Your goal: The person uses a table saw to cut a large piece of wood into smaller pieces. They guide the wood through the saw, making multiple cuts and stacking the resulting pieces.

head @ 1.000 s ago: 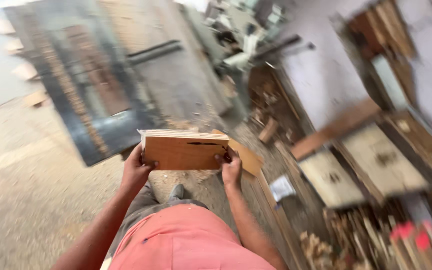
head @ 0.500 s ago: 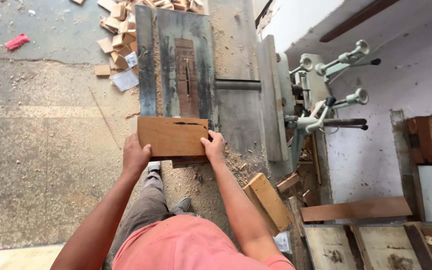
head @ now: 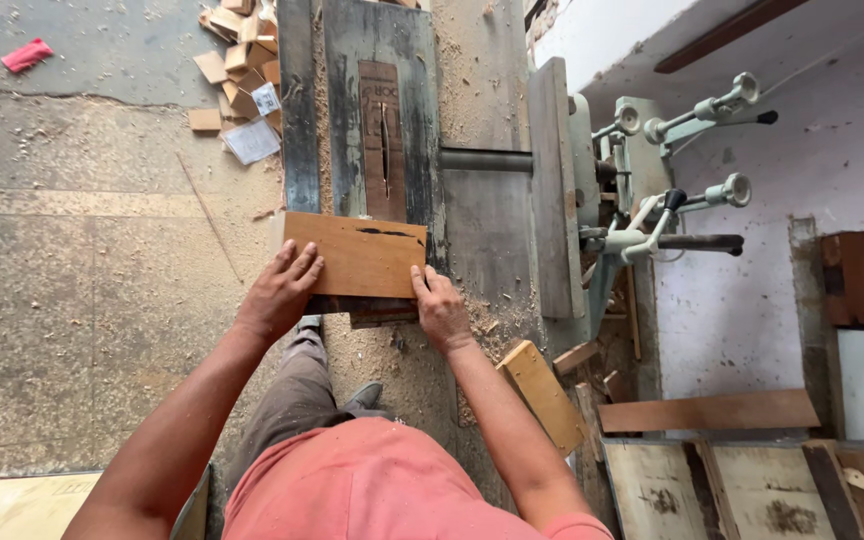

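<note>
Flat rectangular brown wooden board (head: 354,255) lies on near end of grey sawdust-strewn metal saw table (head: 472,215), short dark slit at its far edge. Left hand (head: 280,290) at board's 7 o'clock corner, fingers spread flat on top. Right hand (head: 439,308) at 5 o'clock corner, fingers curled, pressing near edge. Rust-brown slotted blade insert (head: 383,140) at 12 o'clock from board. Pile of pale wood offcuts (head: 239,70) at 11 o'clock on concrete floor (head: 82,280). Grey machine with lever handles (head: 672,190) at 3 o'clock.
</note>
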